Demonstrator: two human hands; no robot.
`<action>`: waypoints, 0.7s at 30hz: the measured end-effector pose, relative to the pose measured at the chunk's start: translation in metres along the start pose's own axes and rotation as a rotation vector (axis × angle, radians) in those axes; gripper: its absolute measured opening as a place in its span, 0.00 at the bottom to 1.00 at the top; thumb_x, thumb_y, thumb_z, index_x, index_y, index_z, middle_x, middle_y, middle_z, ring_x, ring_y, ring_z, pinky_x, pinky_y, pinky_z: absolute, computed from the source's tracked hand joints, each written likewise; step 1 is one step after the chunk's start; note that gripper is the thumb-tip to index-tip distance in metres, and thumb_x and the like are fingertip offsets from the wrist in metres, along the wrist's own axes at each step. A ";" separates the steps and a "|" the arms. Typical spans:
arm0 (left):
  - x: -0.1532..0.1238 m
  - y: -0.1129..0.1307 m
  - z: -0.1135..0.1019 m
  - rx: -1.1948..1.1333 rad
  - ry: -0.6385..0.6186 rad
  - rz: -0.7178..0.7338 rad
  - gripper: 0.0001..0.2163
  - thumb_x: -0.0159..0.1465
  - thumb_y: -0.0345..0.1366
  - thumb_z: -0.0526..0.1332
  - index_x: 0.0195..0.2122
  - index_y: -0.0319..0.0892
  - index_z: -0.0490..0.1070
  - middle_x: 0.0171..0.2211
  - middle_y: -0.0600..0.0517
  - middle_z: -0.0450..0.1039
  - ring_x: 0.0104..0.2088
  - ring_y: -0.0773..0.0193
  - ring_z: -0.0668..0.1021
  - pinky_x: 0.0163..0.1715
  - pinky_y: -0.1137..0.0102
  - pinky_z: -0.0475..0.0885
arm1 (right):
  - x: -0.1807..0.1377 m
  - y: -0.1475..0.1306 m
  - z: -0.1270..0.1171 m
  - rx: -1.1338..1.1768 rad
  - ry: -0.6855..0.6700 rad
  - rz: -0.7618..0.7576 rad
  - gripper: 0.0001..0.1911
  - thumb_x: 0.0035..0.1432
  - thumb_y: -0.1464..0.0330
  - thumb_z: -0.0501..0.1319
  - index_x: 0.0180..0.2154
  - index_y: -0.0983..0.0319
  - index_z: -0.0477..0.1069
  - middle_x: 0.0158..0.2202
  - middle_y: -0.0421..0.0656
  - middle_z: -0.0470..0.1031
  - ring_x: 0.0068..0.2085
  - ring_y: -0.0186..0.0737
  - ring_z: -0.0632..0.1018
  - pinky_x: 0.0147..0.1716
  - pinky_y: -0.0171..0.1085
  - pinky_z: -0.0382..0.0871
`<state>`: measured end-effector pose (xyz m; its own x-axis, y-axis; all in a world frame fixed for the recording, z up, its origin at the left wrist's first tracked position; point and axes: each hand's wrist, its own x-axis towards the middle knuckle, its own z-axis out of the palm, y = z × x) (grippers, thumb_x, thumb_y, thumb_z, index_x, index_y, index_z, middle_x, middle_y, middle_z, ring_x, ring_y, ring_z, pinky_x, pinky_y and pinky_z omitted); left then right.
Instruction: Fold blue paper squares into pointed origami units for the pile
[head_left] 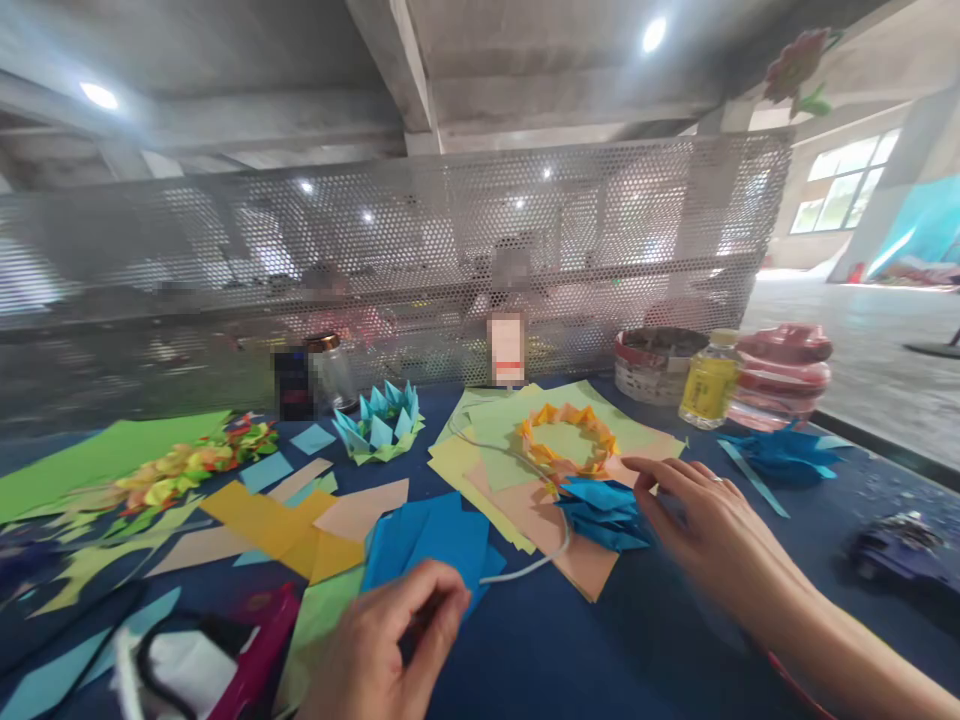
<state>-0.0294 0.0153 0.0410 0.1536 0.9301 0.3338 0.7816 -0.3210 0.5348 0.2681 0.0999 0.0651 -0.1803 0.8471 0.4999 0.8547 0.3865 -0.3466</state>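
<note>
the right hand [686,510], fingers parted, sits beside folded blue paper [604,515] right of centre, likely light, crushable, best pinched at creases; the left hand [394,635] shows unclear grip.

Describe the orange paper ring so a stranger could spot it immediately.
Before the perforated metal screen, pale green sheets lie on the dark blue table. The orange ring rests on them, beside the right hand. Its warm colour sets it apart from the light-blue crown to its left.

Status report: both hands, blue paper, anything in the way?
Right hand open beside folded blue paper, contact unclear. Left hand curled at blue sheets, grip unclear. White cord lies between paper and sheets.
</note>
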 end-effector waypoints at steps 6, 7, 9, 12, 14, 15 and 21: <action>0.010 -0.039 0.004 0.220 0.047 0.051 0.22 0.62 0.40 0.61 0.58 0.48 0.63 0.60 0.46 0.69 0.58 0.51 0.74 0.52 0.56 0.75 | -0.020 -0.021 0.004 0.061 -0.036 -0.229 0.11 0.67 0.62 0.53 0.47 0.52 0.71 0.45 0.43 0.78 0.46 0.50 0.77 0.42 0.50 0.68; 0.010 -0.040 0.006 0.245 0.030 0.060 0.27 0.59 0.39 0.64 0.60 0.46 0.63 0.61 0.45 0.68 0.58 0.50 0.74 0.52 0.56 0.75 | -0.024 -0.024 0.005 0.062 -0.037 -0.268 0.10 0.67 0.63 0.54 0.48 0.52 0.70 0.45 0.43 0.78 0.45 0.49 0.77 0.42 0.50 0.68; 0.011 -0.037 0.011 0.288 0.015 0.079 0.30 0.55 0.38 0.67 0.60 0.42 0.65 0.59 0.43 0.71 0.56 0.48 0.76 0.49 0.57 0.77 | -0.029 -0.028 0.007 0.068 -0.048 -0.330 0.10 0.67 0.66 0.55 0.48 0.52 0.70 0.44 0.42 0.78 0.44 0.47 0.78 0.41 0.48 0.70; 0.015 -0.031 0.014 0.336 0.062 0.116 0.22 0.60 0.36 0.63 0.56 0.40 0.69 0.52 0.44 0.77 0.49 0.51 0.81 0.43 0.61 0.80 | -0.032 -0.032 0.007 0.101 -0.069 -0.385 0.10 0.66 0.69 0.55 0.47 0.53 0.69 0.42 0.42 0.78 0.43 0.44 0.78 0.39 0.44 0.73; 0.018 -0.030 0.011 0.355 0.121 0.163 0.15 0.65 0.33 0.58 0.52 0.41 0.73 0.46 0.47 0.81 0.43 0.55 0.84 0.38 0.64 0.82 | -0.031 -0.033 0.006 0.123 -0.072 -0.402 0.10 0.66 0.70 0.55 0.48 0.53 0.69 0.42 0.42 0.78 0.43 0.44 0.78 0.38 0.43 0.74; 0.019 -0.030 0.009 0.362 0.159 0.191 0.13 0.67 0.32 0.56 0.50 0.42 0.74 0.43 0.49 0.82 0.41 0.57 0.85 0.36 0.66 0.82 | -0.031 -0.034 0.006 0.131 -0.076 -0.408 0.11 0.66 0.70 0.55 0.48 0.53 0.69 0.42 0.42 0.78 0.42 0.44 0.78 0.38 0.43 0.74; 0.010 -0.021 0.009 0.356 0.443 0.491 0.15 0.68 0.26 0.53 0.54 0.36 0.70 0.47 0.43 0.80 0.48 0.59 0.82 0.48 0.68 0.78 | -0.037 -0.034 0.011 0.145 -0.095 -0.435 0.13 0.65 0.71 0.58 0.50 0.54 0.68 0.44 0.42 0.77 0.45 0.43 0.78 0.42 0.42 0.75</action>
<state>-0.0390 0.0329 0.0258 0.3361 0.5121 0.7905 0.8458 -0.5333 -0.0141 0.2399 0.0598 0.0498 -0.5561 0.6222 0.5510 0.6142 0.7543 -0.2320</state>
